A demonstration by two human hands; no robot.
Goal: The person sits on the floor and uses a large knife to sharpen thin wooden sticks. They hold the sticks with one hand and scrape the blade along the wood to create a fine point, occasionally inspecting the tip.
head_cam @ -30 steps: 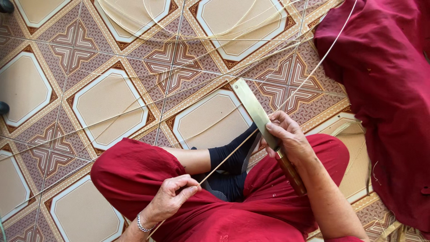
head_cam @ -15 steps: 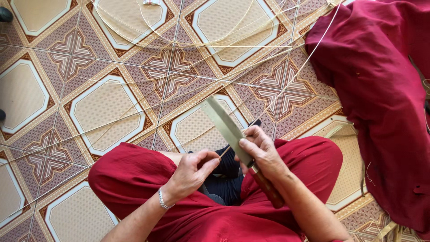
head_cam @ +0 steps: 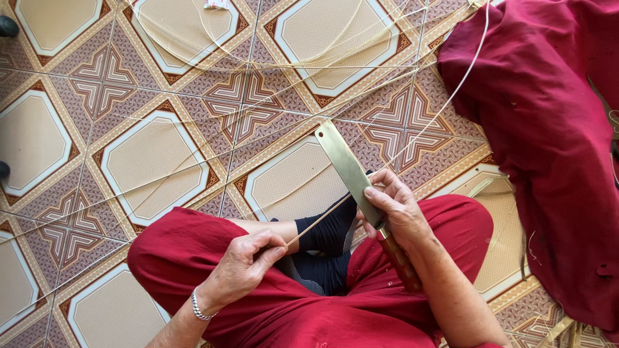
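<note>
Tiled in glazed ceramic, the floor [head_cam: 155,161] fills most of the view, its squares patterned with cream octagons, brown borders and mauve crosses. Across it lies a loose web of long, thin, pale cane strands [head_cam: 271,64], some straight, some bowed into wide loops.

Dark red cloth comes next in size: a draped garment [head_cam: 548,148] on the right side, soft and creased, belonging to another person, and the wearer's own red trousers [head_cam: 309,309] over crossed legs, with black socks [head_cam: 325,235] showing between the knees.

Smaller still is a cleaver-like knife [head_cam: 351,171], its blade a flat, dull, brassy rectangle pointing up and away, its handle a rounded brown wooden rod banded near the blade. The right hand [head_cam: 396,206] is clenched around the top of the handle, with the thumb pressed along the lower part of the blade.

One pale strip [head_cam: 445,103], flat and narrow, runs from the upper right corner down past the blade under that thumb and on to the left hand [head_cam: 248,258]. That hand's grip is a pinch, thumb against curled fingers, closed on the strip's lower end just above the left knee. A beaded silver bracelet [head_cam: 200,308] circles the left wrist.
</note>
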